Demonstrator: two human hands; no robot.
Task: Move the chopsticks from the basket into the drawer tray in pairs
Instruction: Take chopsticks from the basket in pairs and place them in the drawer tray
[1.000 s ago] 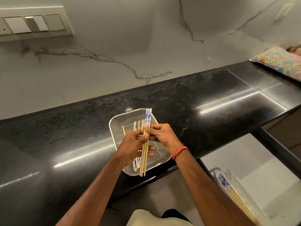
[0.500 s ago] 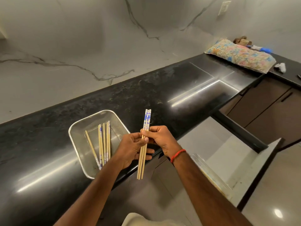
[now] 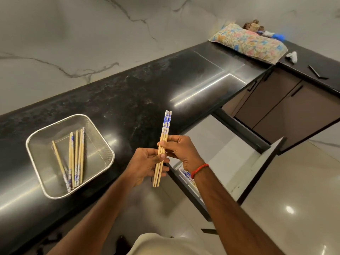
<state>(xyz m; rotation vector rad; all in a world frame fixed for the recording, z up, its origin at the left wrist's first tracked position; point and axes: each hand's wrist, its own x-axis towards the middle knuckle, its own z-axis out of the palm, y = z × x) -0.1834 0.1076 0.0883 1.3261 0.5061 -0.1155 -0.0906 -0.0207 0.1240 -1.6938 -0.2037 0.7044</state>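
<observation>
- Pinches tan bamboo chopsticks, blue-floral tops up, plain tips down, in left hand and right hand.
- Holds them off the countertop's front edge.

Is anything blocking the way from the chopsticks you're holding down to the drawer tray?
Nothing visible does. The left hand and right hand hold the chopsticks by the counter edge. The drawer is open, and the tray lies just below the right wrist, which hides most of it.
</observation>
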